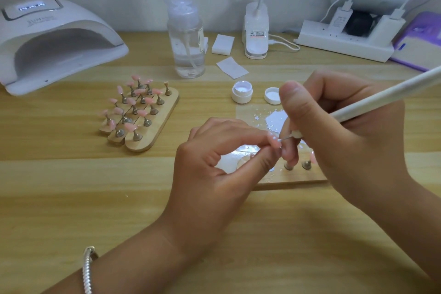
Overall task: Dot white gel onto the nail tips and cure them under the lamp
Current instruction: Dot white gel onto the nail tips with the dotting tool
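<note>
My left hand (214, 164) pinches a pink nail tip (272, 139) between thumb and fingers, with small white dots showing on it. My right hand (338, 131) grips a long white dotting pen (386, 95) whose thin metal point touches that nail tip. A white smear of gel (278, 118) lies on a clear palette just behind the hands. The open white gel jar (241, 91) and its lid (272, 95) stand behind the smear. At the far left sits the white curing lamp (55, 40), its display lit. Wooden holders (152, 122) carry several pink nail tips on metal stands.
A wooden holder (290, 178) with two metal stands lies under my right hand. A clear pump bottle (187, 38), white pads (223, 44), a desk lamp base (255, 31), a power strip with chargers (346, 40) and a purple pouch (420, 43) line the back.
</note>
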Available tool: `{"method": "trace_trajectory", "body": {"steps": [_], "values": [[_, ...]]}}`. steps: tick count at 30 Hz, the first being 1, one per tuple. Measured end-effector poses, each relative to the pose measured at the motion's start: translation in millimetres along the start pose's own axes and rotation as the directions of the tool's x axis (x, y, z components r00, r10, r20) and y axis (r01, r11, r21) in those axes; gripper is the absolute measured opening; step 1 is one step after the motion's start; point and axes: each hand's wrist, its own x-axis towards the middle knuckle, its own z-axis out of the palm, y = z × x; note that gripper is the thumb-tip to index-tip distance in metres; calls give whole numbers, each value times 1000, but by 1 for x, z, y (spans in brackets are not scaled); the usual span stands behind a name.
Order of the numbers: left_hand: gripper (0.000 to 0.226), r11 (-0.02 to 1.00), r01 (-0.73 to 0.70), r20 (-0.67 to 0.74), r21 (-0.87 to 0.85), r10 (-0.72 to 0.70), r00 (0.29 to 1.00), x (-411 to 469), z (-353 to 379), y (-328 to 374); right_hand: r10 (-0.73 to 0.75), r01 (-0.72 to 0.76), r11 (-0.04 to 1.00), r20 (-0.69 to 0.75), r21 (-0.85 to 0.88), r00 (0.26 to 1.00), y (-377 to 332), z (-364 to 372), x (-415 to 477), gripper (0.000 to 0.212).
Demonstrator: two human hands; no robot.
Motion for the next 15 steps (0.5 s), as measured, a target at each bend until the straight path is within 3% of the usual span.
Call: {"method": "trace_trajectory", "body": {"steps": [15], "values": [[5,1000,-8,8,7,8,1000,0,-1,0,26,-26,1000,-7,-7,1000,2,0,0,41]]}}
